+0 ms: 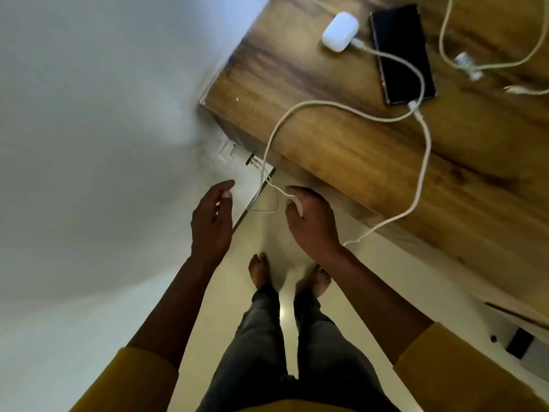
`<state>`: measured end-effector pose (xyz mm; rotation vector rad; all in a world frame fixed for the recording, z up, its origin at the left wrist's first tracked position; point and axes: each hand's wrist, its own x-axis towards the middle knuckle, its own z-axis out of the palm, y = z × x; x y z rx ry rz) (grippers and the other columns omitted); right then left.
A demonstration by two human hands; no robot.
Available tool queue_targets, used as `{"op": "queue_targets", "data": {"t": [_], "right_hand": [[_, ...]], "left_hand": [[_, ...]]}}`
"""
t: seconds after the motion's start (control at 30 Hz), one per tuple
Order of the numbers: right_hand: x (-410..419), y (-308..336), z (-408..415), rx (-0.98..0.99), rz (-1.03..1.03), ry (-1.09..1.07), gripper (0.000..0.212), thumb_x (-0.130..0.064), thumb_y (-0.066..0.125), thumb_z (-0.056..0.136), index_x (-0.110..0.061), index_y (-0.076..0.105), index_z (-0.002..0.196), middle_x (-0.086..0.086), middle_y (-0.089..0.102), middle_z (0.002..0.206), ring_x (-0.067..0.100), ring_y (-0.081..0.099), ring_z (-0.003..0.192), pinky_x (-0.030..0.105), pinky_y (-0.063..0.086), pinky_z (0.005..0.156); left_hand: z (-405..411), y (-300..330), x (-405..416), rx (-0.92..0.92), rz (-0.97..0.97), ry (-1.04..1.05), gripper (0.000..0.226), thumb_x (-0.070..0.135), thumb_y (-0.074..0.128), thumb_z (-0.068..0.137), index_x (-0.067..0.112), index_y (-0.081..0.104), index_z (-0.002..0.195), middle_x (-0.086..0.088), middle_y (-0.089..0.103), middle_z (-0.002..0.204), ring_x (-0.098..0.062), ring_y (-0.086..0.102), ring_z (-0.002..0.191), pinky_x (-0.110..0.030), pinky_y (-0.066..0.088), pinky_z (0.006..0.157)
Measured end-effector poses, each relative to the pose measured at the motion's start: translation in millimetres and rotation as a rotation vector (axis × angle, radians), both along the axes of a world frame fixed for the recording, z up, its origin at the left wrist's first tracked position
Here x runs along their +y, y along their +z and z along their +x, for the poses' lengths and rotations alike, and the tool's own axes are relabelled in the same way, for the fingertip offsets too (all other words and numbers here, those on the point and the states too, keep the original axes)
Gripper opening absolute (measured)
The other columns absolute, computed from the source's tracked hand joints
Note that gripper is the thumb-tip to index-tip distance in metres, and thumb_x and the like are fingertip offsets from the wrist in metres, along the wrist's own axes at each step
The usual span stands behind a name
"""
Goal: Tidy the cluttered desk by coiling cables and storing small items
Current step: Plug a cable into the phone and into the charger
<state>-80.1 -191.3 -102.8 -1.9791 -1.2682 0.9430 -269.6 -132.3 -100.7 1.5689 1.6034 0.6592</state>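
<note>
Desk: wood-grain top point(341, 150), brown with dark streaks, square corner toward the pale wall point(89, 114).
Earbud case: smooth white rounded shell point(340, 31), lying on the desk beside the phone, a cable plugged into it.
Phone: flat black slab point(401, 52), screen dark, the cable crossing its lower end.
White cable: thin, round cord point(297, 107), looping over the desk, hanging off the near edge down to the hands.
Second cable: pale cord point(445, 52) curled at the desk's far right.
Left hand: point(211, 217) fingers spread and loose, holding nothing, beside the hanging cord.
Right hand: point(312, 221) fingers curled, fingertips at the cord; actual grip cannot be told.
Floor: glossy cream tile point(267, 233); bare feet point(260, 270) below.
</note>
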Motion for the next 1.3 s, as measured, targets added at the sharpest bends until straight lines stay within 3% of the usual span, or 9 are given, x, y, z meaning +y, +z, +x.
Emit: {"op": "queue_targets", "data": {"t": [0.17, 0.4, 0.5, 0.57, 0.77, 1.0, 1.1, 1.2, 1.3], "right_hand": [[26.9, -43.4, -10.2, 0.08, -0.166, -0.01, 0.043, -0.025, 0.049, 0.108, -0.013, 0.051, 0.149, 0.009, 0.053, 0.153, 0.023, 0.046, 0.143, 0.034, 0.033, 0.117], [59.7, -75.1, -24.0, 0.06, -0.195, 0.017, 0.052, -0.031, 0.046, 0.11, -0.015, 0.038, 0.158, 0.005, 0.041, 0.162, 0.021, 0.034, 0.151, 0.024, 0.021, 0.118], [73.5, -93.1, -30.3, 0.011, -0.165, 0.007, 0.053, -0.034, 0.046, 0.11, -0.015, 0.038, 0.158, 0.007, 0.042, 0.161, 0.023, 0.034, 0.151, 0.028, 0.023, 0.12], [80.1, -106.2, -34.4, 0.015, -0.153, 0.004, 0.057, -0.036, 0.046, 0.11, -0.014, 0.033, 0.16, 0.009, 0.038, 0.164, 0.024, 0.03, 0.153, 0.034, 0.023, 0.124], [101.6, -153.1, -37.6, 0.023, -0.081, 0.027, 0.069, -0.045, 0.047, 0.108, -0.013, 0.022, 0.163, 0.011, 0.023, 0.17, 0.026, 0.017, 0.159, 0.049, 0.018, 0.128], [117.3, -179.9, -36.7, 0.085, 0.106, 0.078, 0.085, -0.063, 0.053, 0.099, -0.025, 0.014, 0.165, 0.001, 0.015, 0.173, 0.019, 0.01, 0.159, 0.047, 0.014, 0.13], [119.4, -186.0, -35.5, 0.043, 0.125, 0.134, 0.089, -0.063, 0.055, 0.097, -0.027, 0.009, 0.165, -0.004, 0.012, 0.173, 0.016, 0.008, 0.159, 0.033, 0.009, 0.126], [126.3, -201.4, -35.2, -0.029, 0.191, 0.159, 0.093, -0.064, 0.056, 0.096, -0.023, 0.009, 0.166, -0.003, 0.013, 0.173, 0.017, 0.012, 0.158, 0.045, 0.014, 0.129], [132.1, -211.3, -40.3, -0.051, 0.197, 0.162, 0.091, -0.061, 0.057, 0.097, -0.02, 0.012, 0.165, 0.001, 0.017, 0.172, 0.018, 0.013, 0.158, 0.045, 0.014, 0.128]], "left_hand": [[-16.4, -43.5, 25.2, 0.076, -0.037, -0.17, 0.037, 0.029, 0.051, 0.107, 0.027, 0.059, 0.143, 0.013, 0.06, 0.144, -0.005, 0.053, 0.133, -0.029, 0.041, 0.113], [-25.8, -80.1, 57.5, 0.261, 0.07, -0.465, 0.057, 0.027, 0.057, 0.099, 0.014, 0.048, 0.153, -0.003, 0.049, 0.157, -0.018, 0.043, 0.146, -0.036, 0.035, 0.121], [-24.8, -94.5, 68.3, 0.3, 0.11, -0.506, 0.063, 0.03, 0.053, 0.097, 0.014, 0.042, 0.157, -0.006, 0.044, 0.161, -0.023, 0.036, 0.151, -0.033, 0.027, 0.123], [-25.1, -106.7, 74.2, 0.337, 0.164, -0.526, 0.065, 0.03, 0.052, 0.097, 0.014, 0.038, 0.159, -0.008, 0.04, 0.164, -0.024, 0.031, 0.154, -0.032, 0.023, 0.123], [-33.2, -149.4, 81.2, 0.404, 0.384, -0.502, 0.069, 0.026, 0.055, 0.098, 0.009, 0.033, 0.16, -0.011, 0.032, 0.167, -0.028, 0.025, 0.157, -0.05, 0.03, 0.125], [-32.3, -177.8, 83.2, 0.47, 0.665, -0.507, 0.08, 0.012, 0.07, 0.088, 0.002, 0.033, 0.158, -0.018, 0.031, 0.166, -0.036, 0.023, 0.157, -0.059, 0.032, 0.121], [-28.9, -192.2, 85.4, 0.539, 0.767, -0.483, 0.082, 0.01, 0.071, 0.086, 0.0, 0.033, 0.158, -0.019, 0.027, 0.168, -0.039, 0.019, 0.158, -0.058, 0.024, 0.124], [-25.8, -210.6, 88.5, 0.561, 0.922, -0.493, 0.073, 0.01, 0.067, 0.09, -0.004, 0.036, 0.155, -0.021, 0.029, 0.166, -0.043, 0.017, 0.157, -0.062, 0.02, 0.124], [-25.7, -226.2, 99.0, 0.599, 0.991, -0.495, 0.071, 0.014, 0.063, 0.092, -0.008, 0.036, 0.154, -0.023, 0.029, 0.165, -0.044, 0.016, 0.157, -0.062, 0.015, 0.126]]}}
